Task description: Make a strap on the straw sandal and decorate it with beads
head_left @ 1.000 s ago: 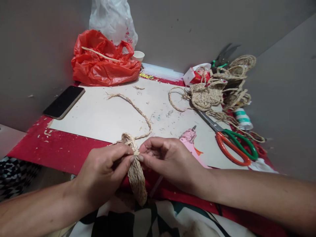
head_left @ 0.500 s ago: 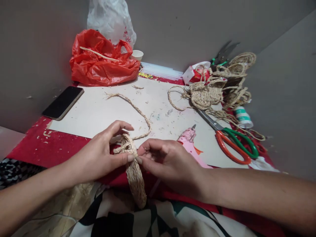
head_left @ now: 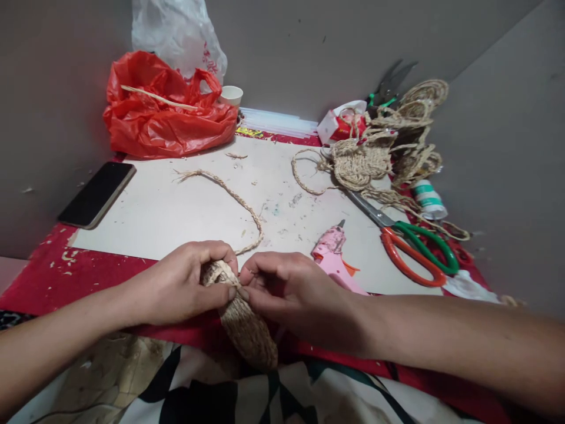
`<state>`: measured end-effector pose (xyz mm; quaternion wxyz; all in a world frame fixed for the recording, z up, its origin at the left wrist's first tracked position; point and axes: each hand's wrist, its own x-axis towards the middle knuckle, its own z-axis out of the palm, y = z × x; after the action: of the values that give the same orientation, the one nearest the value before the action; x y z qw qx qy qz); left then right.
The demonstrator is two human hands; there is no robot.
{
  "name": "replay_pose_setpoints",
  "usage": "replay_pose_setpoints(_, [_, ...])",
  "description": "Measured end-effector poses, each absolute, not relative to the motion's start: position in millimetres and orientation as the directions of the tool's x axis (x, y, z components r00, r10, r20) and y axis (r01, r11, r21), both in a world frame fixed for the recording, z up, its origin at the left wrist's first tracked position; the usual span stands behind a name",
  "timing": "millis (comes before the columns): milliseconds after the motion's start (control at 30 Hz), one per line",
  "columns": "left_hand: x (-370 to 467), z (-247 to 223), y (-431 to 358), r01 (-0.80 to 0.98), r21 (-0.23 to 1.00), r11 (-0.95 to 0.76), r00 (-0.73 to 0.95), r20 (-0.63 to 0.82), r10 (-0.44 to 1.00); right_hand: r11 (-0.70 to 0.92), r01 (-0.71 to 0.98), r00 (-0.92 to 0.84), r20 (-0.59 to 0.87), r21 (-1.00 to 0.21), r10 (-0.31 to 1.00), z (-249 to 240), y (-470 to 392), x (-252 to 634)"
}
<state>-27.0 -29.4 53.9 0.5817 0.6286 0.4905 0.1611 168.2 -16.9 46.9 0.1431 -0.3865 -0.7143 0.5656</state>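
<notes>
My left hand (head_left: 188, 282) is closed around the upper end of a woven straw piece (head_left: 249, 333), thumb on top and fingers curled behind. The piece tilts down toward my lap at the table's front edge. My right hand (head_left: 286, 288) pinches at the same piece's edge, thumb and forefinger close to the left thumb; what exactly lies between those fingertips is too small to make out. From behind the hands a braided straw cord (head_left: 241, 203) curves over the white board, its far end frayed. A pink glue gun (head_left: 333, 253) lies just beyond my right hand.
Scissors (head_left: 410, 253) with red and green handles lie at the right, below bundled straw weaving (head_left: 362, 165). A green-and-white roll (head_left: 429, 200) sits beside them. A phone (head_left: 97, 194), a red plastic bag (head_left: 168, 118), a paper cup (head_left: 232, 95) and glue sticks (head_left: 278, 122) line the left and back.
My left fingers have closed down over the top of the straw piece, which has turned so its lower end swings right. The whole view has shifted slightly.
</notes>
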Motion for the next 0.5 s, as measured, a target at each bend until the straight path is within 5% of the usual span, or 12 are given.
replay_pose_setpoints(267, [-16,44,-38,0.58,0.801,-0.147,0.384,-0.109,0.917,0.572,0.467,-0.722,0.083,-0.675,0.687,30,-16,173])
replay_pose_setpoints(500, [-16,42,-41,0.57,0.811,-0.13,0.317,-0.071,0.946,0.482,0.422,-0.718,0.041,-0.768,0.695,43,-14,176])
